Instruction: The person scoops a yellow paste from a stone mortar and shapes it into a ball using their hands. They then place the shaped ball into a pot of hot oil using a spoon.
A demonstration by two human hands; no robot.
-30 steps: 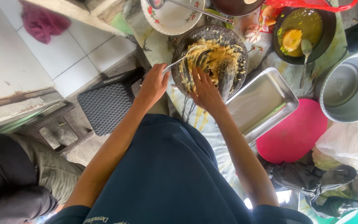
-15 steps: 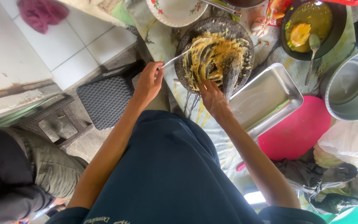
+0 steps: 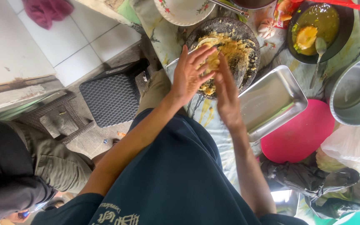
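Yellow lump of mash (image 3: 212,62) sits pressed between the two palms, just above the dark stone mortar (image 3: 246,31) that holds more of the same paste. The left hand (image 3: 190,75) is spread wide, fingers straight and fanned, its palm against the lump. The right hand (image 3: 226,89) stands flat and edge-on, fingers together, closing on it from the other side. Just right of that hand lies a steel tray (image 3: 278,98). Half a second ago the left hand held a spoon at the mortar's rim and the right reached into the paste; now both hands meet
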